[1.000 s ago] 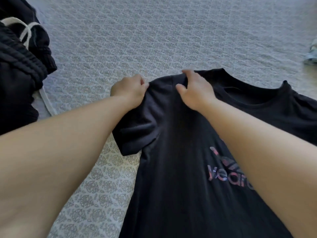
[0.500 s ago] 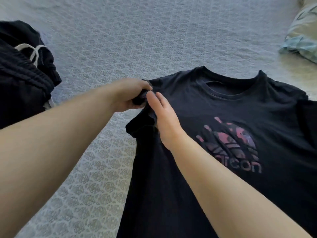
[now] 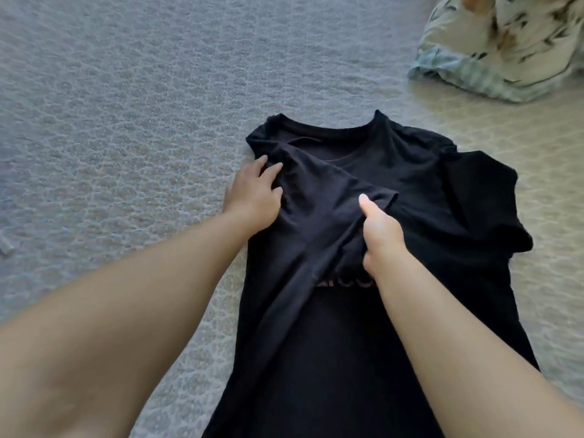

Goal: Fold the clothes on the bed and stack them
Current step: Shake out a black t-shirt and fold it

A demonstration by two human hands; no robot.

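Note:
A black T-shirt (image 3: 442, 222) lies face up on the patterned grey bedspread (image 3: 126, 137), collar away from me. Its left sleeve and side are folded inward across the chest, covering most of the pink print. My left hand (image 3: 252, 194) rests flat on the folded left shoulder edge, fingers spread. My right hand (image 3: 379, 235) pinches the folded sleeve's hem near the shirt's middle, thumb on top. The right sleeve lies unfolded, spread out to the right.
A floral pillow (image 3: 505, 42) sits at the far right corner of the bed. A bit of white cord (image 3: 5, 246) shows at the left edge. Bare bedspread stretches to the left and beyond the shirt.
The left sleeve and side have been folded over onto the chest, hiding the print. My view has swung right, so the dark clothes pile on the left is out of sight.

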